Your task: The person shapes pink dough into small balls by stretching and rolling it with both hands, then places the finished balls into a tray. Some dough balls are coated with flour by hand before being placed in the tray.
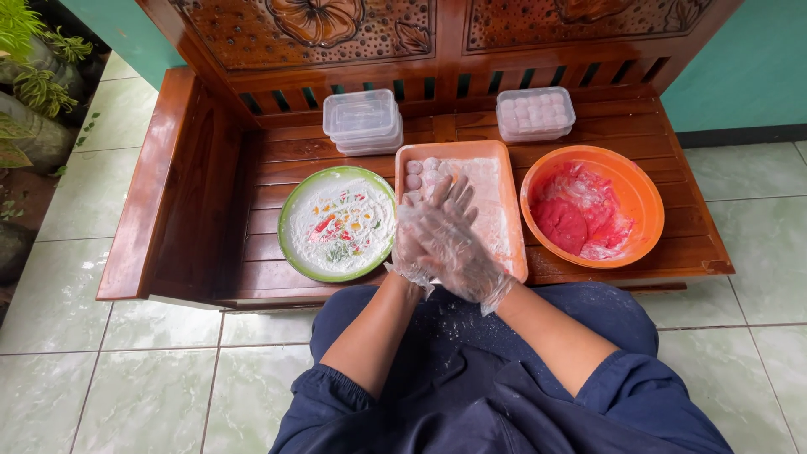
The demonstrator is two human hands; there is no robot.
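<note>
Both hands, sheathed in thin clear plastic gloves, were pressed palm to palm, the right hand [454,240] laid over the left hand [410,250] with fingers nearly straight; whatever sat between the palms was hidden, so I cannot tell if a piece of dough was held there. They hovered over the near end of the rectangular orange plastic tray [507,220] dusted with white flour, where a few small pale pink dough balls [418,173] lay at the far left corner. Rolling between palms would probably go best with light, even pressure and floured gloves, kept over the tray so loose flour fell back in. Just left sat the round green-rimmed plate of flour with coloured flecks [338,223]; just right, the round orange plastic bowl of red dough [591,208]. Further back on the slatted dark wooden bench [181,193] stood a stack of empty clear plastic boxes [363,121] and a clear lidded box filled with pale balls [535,113].
</note>
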